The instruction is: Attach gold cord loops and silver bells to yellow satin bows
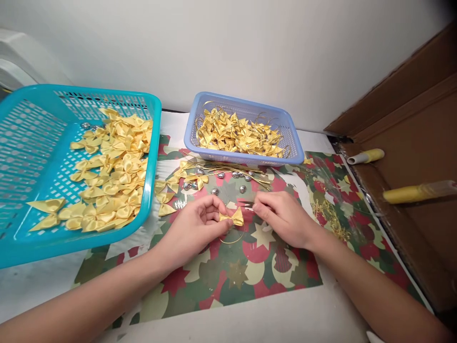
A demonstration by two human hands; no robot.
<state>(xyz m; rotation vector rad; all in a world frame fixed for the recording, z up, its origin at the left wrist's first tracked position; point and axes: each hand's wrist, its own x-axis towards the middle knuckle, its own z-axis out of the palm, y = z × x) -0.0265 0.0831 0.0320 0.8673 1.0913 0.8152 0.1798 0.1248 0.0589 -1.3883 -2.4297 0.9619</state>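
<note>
You are holding one yellow bow [237, 218] in the middle of the frame, your left hand [202, 216] clamping it between thumb and fingertips. A thin gold wire [230, 243] is curving in an open loop just below the bow; whether it is passing through or merely behind the ribbon, you cannot tell. Your right hand [282, 216] is lying just right of centre, fingers curled close together, with a blurred thin streak at the tips; whether they are pinching it, you cannot tell. Step in hand, as judged: you are fixing wire to this bow. The bows in the blue basket [221, 153], upper centre, are showing similar wire loops, while those in the teal basket [156, 143], left of frame, are showing none, which is supporting that reading. Loose wires [235, 166] and silver beads [243, 189] are lying above your hands on the patterned sheet [237, 274]. The next move is probably calling for a steady left pinch at the knot and a precise right-hand pinch on the wire end; a slack left hold would likely be letting the loop slip.
</note>
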